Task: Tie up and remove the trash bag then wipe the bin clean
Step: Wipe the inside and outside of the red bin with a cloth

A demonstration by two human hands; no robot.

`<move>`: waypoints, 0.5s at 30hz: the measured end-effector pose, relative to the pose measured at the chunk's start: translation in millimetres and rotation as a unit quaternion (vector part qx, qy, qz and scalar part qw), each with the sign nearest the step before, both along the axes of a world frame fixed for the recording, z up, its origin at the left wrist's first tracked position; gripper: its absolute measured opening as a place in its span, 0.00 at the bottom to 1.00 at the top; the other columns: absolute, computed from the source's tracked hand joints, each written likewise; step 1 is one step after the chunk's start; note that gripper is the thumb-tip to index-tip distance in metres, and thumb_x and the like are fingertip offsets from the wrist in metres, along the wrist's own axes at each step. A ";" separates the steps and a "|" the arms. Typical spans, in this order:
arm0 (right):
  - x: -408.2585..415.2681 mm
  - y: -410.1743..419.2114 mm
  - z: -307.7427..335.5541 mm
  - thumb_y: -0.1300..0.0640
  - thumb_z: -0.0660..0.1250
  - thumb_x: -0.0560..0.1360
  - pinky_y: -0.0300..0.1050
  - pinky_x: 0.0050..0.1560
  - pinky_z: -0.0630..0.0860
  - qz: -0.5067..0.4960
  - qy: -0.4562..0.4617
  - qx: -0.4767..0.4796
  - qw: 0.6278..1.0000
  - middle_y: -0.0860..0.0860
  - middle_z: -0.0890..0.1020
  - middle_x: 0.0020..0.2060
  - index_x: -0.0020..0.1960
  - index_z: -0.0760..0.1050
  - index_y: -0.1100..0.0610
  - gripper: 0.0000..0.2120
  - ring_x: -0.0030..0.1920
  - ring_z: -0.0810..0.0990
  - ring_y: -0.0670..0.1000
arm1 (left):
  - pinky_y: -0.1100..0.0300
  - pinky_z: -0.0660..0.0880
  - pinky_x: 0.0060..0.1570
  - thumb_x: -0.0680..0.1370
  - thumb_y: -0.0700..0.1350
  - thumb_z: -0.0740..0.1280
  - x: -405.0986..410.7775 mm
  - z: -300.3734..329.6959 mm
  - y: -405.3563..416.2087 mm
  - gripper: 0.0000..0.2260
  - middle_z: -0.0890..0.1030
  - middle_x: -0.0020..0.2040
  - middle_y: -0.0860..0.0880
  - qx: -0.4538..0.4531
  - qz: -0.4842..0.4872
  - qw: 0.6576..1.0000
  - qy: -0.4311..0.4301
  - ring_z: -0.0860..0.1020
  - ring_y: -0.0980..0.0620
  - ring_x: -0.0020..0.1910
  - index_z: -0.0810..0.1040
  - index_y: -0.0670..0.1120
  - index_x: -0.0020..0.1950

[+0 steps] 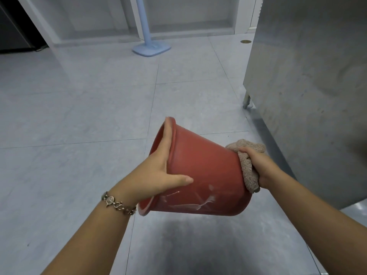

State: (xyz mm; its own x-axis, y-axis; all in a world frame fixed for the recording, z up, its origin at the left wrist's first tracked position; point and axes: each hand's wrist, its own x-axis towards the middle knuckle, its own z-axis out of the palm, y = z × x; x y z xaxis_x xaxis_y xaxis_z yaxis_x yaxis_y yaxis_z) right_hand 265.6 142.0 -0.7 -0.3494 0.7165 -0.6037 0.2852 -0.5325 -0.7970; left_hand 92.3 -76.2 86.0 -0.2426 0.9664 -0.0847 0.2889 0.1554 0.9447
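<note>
I hold a red plastic bin (pixel 204 171) on its side in the air, its mouth turned left and its base to the right. My left hand (pixel 162 169) grips the rim, fingers over the mouth and thumb along the outer wall. My right hand (pixel 258 165) presses a beige cloth (pixel 248 169) against the bin's base. White streaks mark the lower side of the bin. No trash bag is in view.
Grey tiled floor (pixel 79 116) lies all around. A stainless steel cabinet (pixel 309 86) on legs stands close at the right. A light blue mop (pixel 151 46) leans at the back wall. A dark doorway (pixel 15 32) is at the far left.
</note>
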 end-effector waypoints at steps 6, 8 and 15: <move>3.7 7.2 0.6 0.50 0.69 0.72 0.44 0.34 0.75 -0.040 0.025 -0.046 0.998 0.53 0.84 0.27 0.43 0.79 0.58 0.10 0.34 0.82 0.54 | 0.53 0.75 0.56 0.69 0.32 0.66 -0.7 -3.5 -1.6 0.44 0.68 0.72 0.51 0.093 -0.081 0.935 -0.331 0.71 0.44 0.67 0.49 0.60 0.76; 4.0 5.9 -0.3 0.51 0.68 0.72 0.43 0.32 0.75 -0.043 0.021 -0.052 0.998 0.53 0.83 0.24 0.42 0.78 0.58 0.10 0.30 0.82 0.54 | 0.55 0.74 0.58 0.73 0.35 0.66 -8.6 -3.3 -3.7 0.40 0.70 0.71 0.53 0.085 -0.109 0.944 -0.300 0.71 0.47 0.68 0.48 0.58 0.76; 3.3 -1.2 -9.9 0.54 0.66 0.72 0.48 0.40 0.76 -0.101 0.022 -0.024 0.994 0.54 0.80 0.31 0.34 0.77 0.56 0.09 0.33 0.79 0.54 | 0.75 0.70 0.39 0.79 0.49 0.63 -1.1 -22.0 16.5 0.04 0.80 0.41 0.62 0.096 0.323 0.923 0.184 0.79 0.66 0.44 0.76 0.53 0.51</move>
State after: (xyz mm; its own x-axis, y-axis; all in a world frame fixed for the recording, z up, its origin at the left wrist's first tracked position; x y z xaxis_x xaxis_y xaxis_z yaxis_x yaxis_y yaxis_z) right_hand 268.8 140.7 -10.6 -0.2282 0.7453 -0.6265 0.1343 -0.6133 -0.7784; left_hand 91.2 -59.7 63.9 -0.7520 0.5985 0.2762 0.5013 0.2471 0.8293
